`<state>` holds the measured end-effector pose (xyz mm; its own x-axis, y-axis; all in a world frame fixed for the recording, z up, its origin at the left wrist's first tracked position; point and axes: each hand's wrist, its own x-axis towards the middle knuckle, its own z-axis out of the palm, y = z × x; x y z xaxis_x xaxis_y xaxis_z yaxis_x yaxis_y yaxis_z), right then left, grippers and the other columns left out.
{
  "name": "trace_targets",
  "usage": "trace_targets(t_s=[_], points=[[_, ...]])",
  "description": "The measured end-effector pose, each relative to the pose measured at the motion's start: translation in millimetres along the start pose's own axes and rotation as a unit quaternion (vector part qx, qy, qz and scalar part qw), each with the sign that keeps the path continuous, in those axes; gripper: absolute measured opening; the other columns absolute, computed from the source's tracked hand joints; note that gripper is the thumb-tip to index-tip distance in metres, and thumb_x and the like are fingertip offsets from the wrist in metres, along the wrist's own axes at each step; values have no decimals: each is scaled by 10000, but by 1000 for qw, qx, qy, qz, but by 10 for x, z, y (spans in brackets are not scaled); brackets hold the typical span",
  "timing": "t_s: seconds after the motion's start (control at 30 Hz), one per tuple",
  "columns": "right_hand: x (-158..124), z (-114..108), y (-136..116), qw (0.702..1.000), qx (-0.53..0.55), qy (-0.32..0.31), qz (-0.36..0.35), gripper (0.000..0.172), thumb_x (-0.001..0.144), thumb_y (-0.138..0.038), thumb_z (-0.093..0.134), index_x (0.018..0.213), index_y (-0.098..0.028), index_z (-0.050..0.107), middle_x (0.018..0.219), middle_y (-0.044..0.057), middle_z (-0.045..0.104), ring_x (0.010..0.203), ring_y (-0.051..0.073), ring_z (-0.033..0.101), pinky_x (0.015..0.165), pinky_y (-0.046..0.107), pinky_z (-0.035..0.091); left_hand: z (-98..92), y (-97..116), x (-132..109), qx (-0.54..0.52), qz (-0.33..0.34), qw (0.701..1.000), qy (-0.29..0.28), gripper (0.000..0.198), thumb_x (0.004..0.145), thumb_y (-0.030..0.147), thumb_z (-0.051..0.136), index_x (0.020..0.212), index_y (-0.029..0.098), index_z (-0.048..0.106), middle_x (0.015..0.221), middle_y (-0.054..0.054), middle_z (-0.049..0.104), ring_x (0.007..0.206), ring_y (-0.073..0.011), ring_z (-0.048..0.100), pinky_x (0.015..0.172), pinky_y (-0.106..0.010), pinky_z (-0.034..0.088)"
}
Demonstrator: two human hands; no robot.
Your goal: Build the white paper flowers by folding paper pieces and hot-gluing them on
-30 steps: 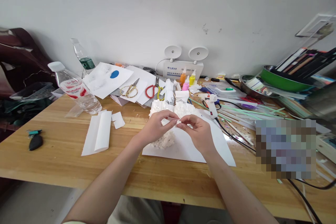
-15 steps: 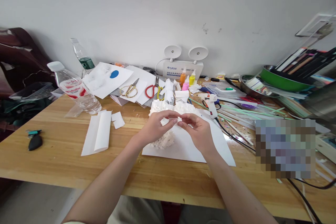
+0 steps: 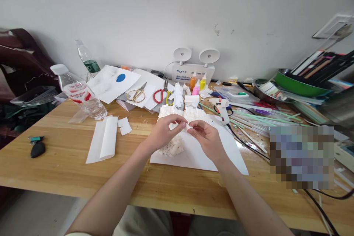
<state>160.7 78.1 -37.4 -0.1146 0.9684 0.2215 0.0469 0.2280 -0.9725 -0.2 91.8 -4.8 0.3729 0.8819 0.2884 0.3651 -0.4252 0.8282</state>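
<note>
My left hand [image 3: 167,129] and my right hand [image 3: 204,135] are raised close together over a white sheet [image 3: 199,156]. The fingertips of both are pinched and face each other, with a narrow gap between. A small white paper piece [image 3: 187,126] shows at the fingertips, mostly covered by them. Under my left hand lies a ruffled, off-white paper cluster [image 3: 172,146]. Beyond the hands, whiter ruffled paper clusters [image 3: 195,113] rest at the sheet's far edge, partly hidden by my fingers.
A white glue gun [image 3: 222,110] with a black cord stands to the right. Left of the sheet lie a folded paper [image 3: 104,139] and small paper squares [image 3: 125,126]. A water bottle [image 3: 79,94], gold-handled scissors [image 3: 136,95] and red-handled scissors [image 3: 158,96] lie farther back.
The fingertips of my two hands have drawn slightly apart, leaving a small gap. The things on the table have stayed in place.
</note>
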Motion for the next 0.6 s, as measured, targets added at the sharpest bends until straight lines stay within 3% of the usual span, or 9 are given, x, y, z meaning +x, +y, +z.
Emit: trace_targets(t_s=[0.2,0.6], points=[[-10,13,-10,1000,12,-3,3,92,702,-275,631,753,-212,589,762,-5,586,741,139,536,718,278,437,44,-10,5,-26,22,999,-4,143,814,253,485,837,170,599,832,-25,612,772,-123,550,706,-244,428],[-22,59,-46,999,25,41,-17,106,663,-237,671,683,-203,573,708,-13,560,721,135,516,710,277,421,57,-5,2,-60,-12,998,23,129,770,276,555,807,162,603,797,-19,638,740,-119,572,695,-233,440]])
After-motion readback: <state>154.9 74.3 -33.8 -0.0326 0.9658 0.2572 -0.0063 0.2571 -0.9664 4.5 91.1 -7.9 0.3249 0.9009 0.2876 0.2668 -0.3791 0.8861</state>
